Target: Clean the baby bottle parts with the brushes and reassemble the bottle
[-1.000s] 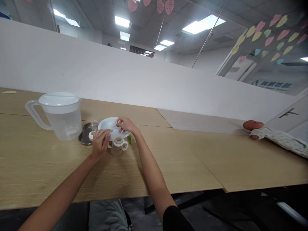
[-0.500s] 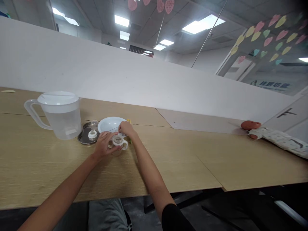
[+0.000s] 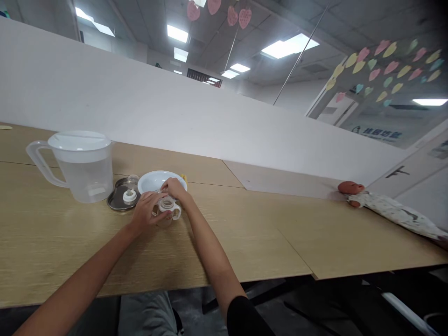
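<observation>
My left hand [image 3: 146, 208] is wrapped round a clear baby bottle [image 3: 164, 219] with white side handles, standing upright on the table with its mouth uncovered. Just beyond the bottle, my right hand [image 3: 174, 189] is closed in a pinch at the near rim of a white bowl [image 3: 150, 181]. What its fingers hold is too small to make out. Left of the bottle lies a round metal tray [image 3: 116, 199]. On it sit a white bottle collar [image 3: 129, 196] and a clear dome-shaped cap [image 3: 133, 181].
A large translucent lidded pitcher [image 3: 86, 175] stands at the left, beside the tray. Something yellow [image 3: 184, 178] shows at the bowl's right edge. A doll in pale patterned clothes [image 3: 388, 212] lies at the table's far right. A white wall [image 3: 196, 121] runs behind the table.
The view has shifted slightly, so the table things sit a little further left. My right hand has moved slightly left relative to the bottle. My left hand keeps its hold.
</observation>
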A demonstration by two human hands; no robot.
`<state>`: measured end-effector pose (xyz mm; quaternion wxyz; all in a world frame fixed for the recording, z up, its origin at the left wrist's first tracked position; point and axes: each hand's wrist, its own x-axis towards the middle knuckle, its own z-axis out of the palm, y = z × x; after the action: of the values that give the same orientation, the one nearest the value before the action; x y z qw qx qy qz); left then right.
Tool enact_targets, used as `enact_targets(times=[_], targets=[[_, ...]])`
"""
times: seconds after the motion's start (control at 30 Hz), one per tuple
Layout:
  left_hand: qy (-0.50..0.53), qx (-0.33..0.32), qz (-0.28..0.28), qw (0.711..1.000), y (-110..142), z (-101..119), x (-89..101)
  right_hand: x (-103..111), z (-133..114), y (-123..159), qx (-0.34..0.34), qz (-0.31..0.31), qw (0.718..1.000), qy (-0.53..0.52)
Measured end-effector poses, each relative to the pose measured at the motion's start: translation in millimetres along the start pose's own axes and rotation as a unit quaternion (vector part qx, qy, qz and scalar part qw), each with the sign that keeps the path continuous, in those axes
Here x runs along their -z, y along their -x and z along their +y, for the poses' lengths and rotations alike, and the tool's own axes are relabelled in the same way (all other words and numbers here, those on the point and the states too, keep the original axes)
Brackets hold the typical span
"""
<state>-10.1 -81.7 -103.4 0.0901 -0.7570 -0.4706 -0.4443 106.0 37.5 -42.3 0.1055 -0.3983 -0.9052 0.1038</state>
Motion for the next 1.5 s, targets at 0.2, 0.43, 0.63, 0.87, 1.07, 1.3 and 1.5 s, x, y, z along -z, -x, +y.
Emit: enact_targets(times=[0.2,0.43,0.63,0.87,1.07,1.3,1.5], targets=[[-0.009,0.001,0.0,1.0,1,-2,-2.2,24,0,3,0.0,0.115,0.985,-0.131],[0.009,-0.007,0.012,1.0,1,-1,-1.7,80,-23,39,0.005,0.274,0.906,-0.323],[0.015,0.011,-0.001,1.0,0,2,0.6,104,-40,69,0.064,0.21,0.882,-0.416],[0.008,0.016,0.004,1.0,0,1,-0.3,101,-44,73,0.068,0.093,0.921,-0.372],[0.006,0.019,-0.008,1.0,-1,4,2.6,102,-45,74,0.058,0.076,0.927,-0.363],[0.016,0.016,-0.004,1.0,-3,7,5.1,103,-40,75,0.074,0.051,0.937,-0.338],[0.017,0.02,-0.004,1.0,-2,6,4.3,102,-41,73,0.069,0.046,0.945,-0.317]])
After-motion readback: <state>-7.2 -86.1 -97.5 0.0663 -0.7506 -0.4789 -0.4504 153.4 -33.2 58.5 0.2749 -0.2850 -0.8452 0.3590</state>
